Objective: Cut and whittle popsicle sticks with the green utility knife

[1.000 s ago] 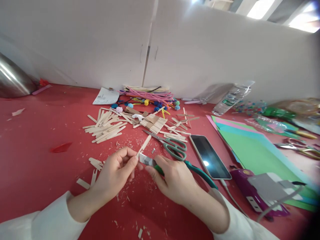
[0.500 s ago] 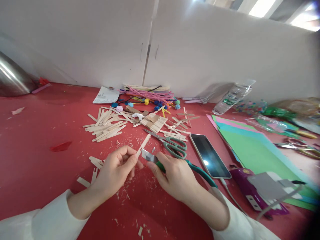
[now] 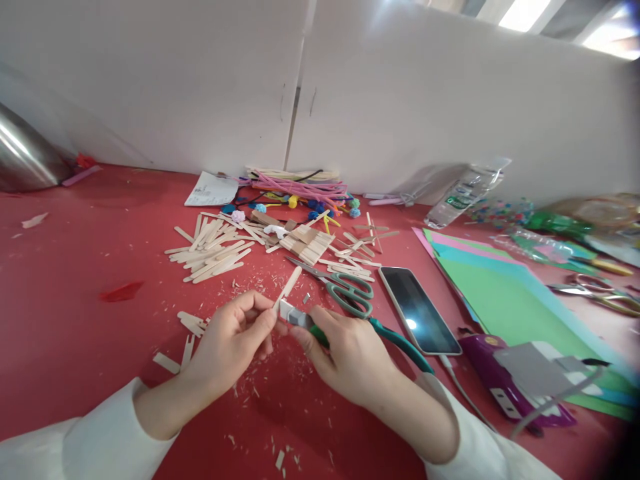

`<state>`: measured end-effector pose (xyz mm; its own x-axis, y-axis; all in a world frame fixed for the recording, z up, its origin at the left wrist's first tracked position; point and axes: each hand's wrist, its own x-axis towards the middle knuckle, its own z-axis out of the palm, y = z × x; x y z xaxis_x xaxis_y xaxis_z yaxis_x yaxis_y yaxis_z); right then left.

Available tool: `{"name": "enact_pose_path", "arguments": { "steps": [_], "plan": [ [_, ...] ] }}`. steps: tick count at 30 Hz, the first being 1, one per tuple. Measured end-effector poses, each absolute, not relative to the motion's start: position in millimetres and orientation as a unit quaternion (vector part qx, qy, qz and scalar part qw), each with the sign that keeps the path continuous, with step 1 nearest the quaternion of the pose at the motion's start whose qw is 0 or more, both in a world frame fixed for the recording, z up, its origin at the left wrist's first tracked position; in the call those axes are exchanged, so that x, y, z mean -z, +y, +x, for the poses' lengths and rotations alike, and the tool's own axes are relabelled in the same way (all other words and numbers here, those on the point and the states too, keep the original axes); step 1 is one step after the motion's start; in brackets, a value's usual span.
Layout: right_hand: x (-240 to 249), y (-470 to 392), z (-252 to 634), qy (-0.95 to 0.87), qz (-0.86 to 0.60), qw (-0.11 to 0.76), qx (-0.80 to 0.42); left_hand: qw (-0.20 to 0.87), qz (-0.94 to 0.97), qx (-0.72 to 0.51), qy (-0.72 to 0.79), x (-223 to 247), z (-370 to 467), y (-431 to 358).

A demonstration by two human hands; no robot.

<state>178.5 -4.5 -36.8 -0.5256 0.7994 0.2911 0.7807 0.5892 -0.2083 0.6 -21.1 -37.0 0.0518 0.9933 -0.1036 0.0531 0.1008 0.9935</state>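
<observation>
Left hand (image 3: pixel 233 340): fingers closed in a pinch on 1 wooden stick (image 3: pixel 291 283), its far end projecting up and away. Right hand (image 3: pixel 355 357): closed around the cutter (image 3: pixel 299 318), thumb forward, blade at the stick just beside the left fingertips. Judgement: that clearance is poor; grip lower on the stick, angle the edge away from skin and take shallow strokes, since thin wood may split. Loose shavings (image 3: pixel 255 390) lie below on the bench (image 3: pixel 75 253). Scissors (image 3: pixel 351 308) and a teal handle (image 3: pixel 403 343) crowd the right hand; extra elbow room is advisable.
</observation>
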Motion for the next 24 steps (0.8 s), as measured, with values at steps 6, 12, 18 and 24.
{"name": "enact_pose_path", "arguments": {
  "steps": [6, 12, 18, 24],
  "plan": [
    [35.7, -6.3, 178.3, -0.872, -0.453, 0.183, -0.036, 0.518, 0.504, -0.449, 0.525, 36.2, 0.5, -21.4],
    [36.3, -5.9, 178.3, -0.868, -0.461, 0.179, -0.042, 0.509, 0.512, -0.448, 0.527, 36.4, 0.0, -21.6],
    [36.6, -5.7, 178.3, -0.870, -0.459, 0.173, -0.056, 0.513, 0.515, -0.445, 0.524, 37.7, -1.2, -21.5],
    [30.9, -5.2, 178.0, -0.847, -0.456, 0.213, -0.172, 0.503, 0.515, -0.450, 0.528, 38.5, -1.6, -19.8]
  ]
}}
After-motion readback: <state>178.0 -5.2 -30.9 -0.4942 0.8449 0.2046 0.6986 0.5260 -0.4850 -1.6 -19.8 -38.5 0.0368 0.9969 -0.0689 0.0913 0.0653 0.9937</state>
